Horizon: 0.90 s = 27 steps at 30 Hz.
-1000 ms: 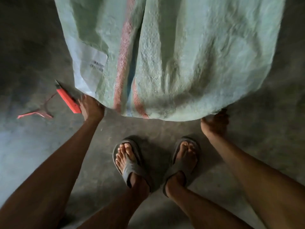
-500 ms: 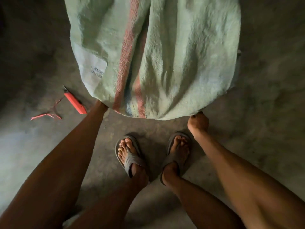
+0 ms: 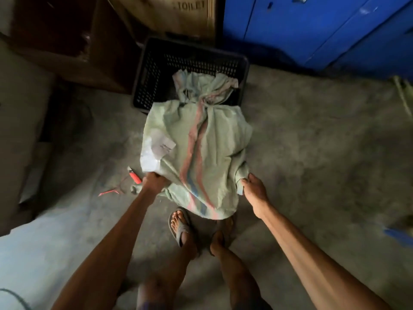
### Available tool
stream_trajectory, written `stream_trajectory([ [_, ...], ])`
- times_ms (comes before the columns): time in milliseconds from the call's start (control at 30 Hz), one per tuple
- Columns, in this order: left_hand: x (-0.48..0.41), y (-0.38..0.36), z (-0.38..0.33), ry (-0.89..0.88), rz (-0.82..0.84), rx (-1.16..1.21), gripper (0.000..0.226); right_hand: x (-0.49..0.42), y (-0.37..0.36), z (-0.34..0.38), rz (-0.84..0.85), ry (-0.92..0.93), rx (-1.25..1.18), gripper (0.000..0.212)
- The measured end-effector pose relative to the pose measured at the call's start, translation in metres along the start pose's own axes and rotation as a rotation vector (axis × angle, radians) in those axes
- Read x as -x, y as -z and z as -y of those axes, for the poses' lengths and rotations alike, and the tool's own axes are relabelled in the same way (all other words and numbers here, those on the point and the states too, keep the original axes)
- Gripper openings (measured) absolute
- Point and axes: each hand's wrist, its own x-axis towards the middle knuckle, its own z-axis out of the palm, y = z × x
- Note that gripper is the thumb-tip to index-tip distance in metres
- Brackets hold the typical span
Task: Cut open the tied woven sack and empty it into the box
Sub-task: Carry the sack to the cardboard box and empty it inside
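Note:
A pale green woven sack with red and blue stripes lies tilted, its mouth end hanging into a black perforated plastic crate on the floor. My left hand grips the sack's bottom left corner. My right hand holds the bottom right corner, pinching the fabric. The sack looks slack and crumpled. What lies inside the crate is hidden by the sack and shadow.
A red utility knife and red cut string lie on the concrete floor left of my left hand. My sandalled feet stand just behind the sack. Cardboard boxes stand behind the crate, a blue cabinet at back right.
The view has pulled back from the sack, so the crate now shows. The sack's bottom end has been lifted and tipped toward the crate, and it has gone from full to slack.

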Motion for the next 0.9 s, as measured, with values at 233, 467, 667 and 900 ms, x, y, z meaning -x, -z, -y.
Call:
stream_trajectory([
  [233,0.110,0.073,-0.023,0.006,-0.019,0.058,0.015,0.129,0.034,0.072,0.044,0.015,-0.205,0.027],
  [467,0.168,0.144,-0.137,-0.043,0.020,0.147,0.024,0.207,0.066,0.176,-0.015,0.071,-0.310,0.024],
  [667,0.154,0.220,-0.239,-0.231,0.043,-0.330,0.038,0.241,0.095,0.285,-0.076,0.146,-0.468,0.015],
  [900,0.124,0.230,-0.302,-0.271,-0.053,-0.505,0.058,0.238,0.122,0.374,-0.011,0.230,-0.549,0.021],
])
